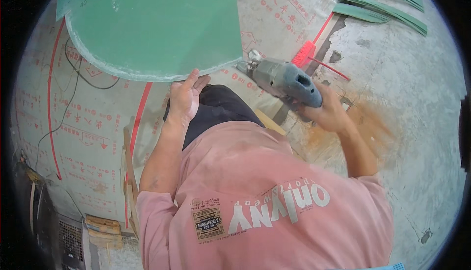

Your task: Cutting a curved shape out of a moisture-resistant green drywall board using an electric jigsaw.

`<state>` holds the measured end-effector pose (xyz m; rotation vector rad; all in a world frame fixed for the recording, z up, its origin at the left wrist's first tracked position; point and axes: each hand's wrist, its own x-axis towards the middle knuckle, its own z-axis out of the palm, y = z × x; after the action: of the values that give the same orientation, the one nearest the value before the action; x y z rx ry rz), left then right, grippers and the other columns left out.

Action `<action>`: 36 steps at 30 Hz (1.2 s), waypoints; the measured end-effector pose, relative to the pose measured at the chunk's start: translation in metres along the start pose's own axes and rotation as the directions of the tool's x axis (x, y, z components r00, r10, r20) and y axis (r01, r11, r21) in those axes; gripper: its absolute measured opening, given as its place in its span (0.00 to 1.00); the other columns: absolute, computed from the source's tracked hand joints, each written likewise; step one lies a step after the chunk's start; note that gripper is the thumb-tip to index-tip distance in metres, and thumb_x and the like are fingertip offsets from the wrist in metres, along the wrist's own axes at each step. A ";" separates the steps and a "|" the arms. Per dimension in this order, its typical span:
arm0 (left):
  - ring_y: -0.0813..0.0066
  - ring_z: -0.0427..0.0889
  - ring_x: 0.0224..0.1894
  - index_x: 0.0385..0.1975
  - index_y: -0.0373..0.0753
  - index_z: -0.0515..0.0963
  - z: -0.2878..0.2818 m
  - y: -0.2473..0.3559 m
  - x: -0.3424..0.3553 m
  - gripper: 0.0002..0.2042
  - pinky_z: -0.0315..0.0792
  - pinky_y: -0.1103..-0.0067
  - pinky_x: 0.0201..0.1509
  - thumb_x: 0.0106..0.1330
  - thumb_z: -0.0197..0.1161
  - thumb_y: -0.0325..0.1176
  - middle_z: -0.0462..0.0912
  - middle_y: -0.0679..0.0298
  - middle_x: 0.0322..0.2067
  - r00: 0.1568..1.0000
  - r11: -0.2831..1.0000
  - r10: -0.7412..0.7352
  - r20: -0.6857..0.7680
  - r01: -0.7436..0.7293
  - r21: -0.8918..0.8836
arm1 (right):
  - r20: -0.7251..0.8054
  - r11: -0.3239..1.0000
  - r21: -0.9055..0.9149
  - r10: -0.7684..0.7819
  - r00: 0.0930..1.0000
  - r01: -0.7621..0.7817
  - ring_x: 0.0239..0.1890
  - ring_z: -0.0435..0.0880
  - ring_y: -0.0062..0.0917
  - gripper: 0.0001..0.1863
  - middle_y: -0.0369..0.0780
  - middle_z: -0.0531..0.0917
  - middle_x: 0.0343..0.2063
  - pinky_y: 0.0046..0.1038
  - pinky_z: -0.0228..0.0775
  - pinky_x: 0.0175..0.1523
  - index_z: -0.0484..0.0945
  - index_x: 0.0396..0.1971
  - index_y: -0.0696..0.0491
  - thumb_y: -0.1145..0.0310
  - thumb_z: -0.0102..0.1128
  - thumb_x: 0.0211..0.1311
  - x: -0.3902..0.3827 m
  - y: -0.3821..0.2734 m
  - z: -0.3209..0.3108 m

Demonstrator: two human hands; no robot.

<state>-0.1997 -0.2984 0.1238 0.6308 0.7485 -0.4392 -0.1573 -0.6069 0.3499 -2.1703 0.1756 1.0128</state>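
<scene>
A large green board [162,29] with a curved, rough-cut near edge spreads across the upper left. At that edge my left hand [185,93] steadies the board, its thumb side against the rim and its other fingers partly hidden. My right hand [321,110] is wrapped round the handle of a grey-blue jigsaw [282,78]. The tool's metal front end lies at the board's right corner; I cannot make out the blade or whether it touches.
Red-printed protective sheeting [83,137] covers the floor at left. A red plastic piece [304,54] and thin red rod [331,69] lie beyond the jigsaw. Curved green offcuts [360,12] rest at upper right. A dark cord [73,91] runs along the left; wood scraps [104,226] lie lower left.
</scene>
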 end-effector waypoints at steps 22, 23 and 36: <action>0.55 0.82 0.58 0.60 0.32 0.73 0.008 0.014 0.003 0.17 0.75 0.58 0.69 0.75 0.62 0.29 0.81 0.52 0.57 0.986 0.987 -0.162 0.047 0.162 -0.004 | -0.199 0.907 0.414 0.177 0.964 -0.081 0.33 0.83 0.35 0.18 0.47 0.84 0.30 0.35 0.75 0.45 0.78 0.48 0.59 0.71 0.66 0.57 -0.018 -0.003 0.091; 0.55 0.82 0.58 0.61 0.32 0.72 0.007 0.014 0.004 0.18 0.74 0.58 0.70 0.75 0.62 0.28 0.81 0.52 0.57 0.984 0.984 -0.175 0.035 0.175 -0.007 | -0.202 0.920 0.385 0.154 0.967 -0.066 0.33 0.83 0.36 0.17 0.47 0.84 0.30 0.35 0.75 0.45 0.78 0.47 0.59 0.72 0.66 0.57 -0.017 -0.003 0.090; 0.57 0.80 0.61 0.62 0.33 0.71 0.003 0.019 0.004 0.18 0.72 0.60 0.72 0.76 0.61 0.30 0.80 0.53 0.59 0.976 0.975 -0.219 0.003 0.219 0.022 | -0.201 0.873 0.482 0.196 0.960 -0.077 0.33 0.81 0.27 0.16 0.42 0.83 0.31 0.31 0.74 0.44 0.78 0.46 0.56 0.76 0.65 0.56 -0.017 -0.017 0.094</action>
<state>-0.1847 -0.2875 0.1298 0.5688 0.8126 -0.6523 -0.2200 -0.5349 0.3314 -1.8379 0.6369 0.6805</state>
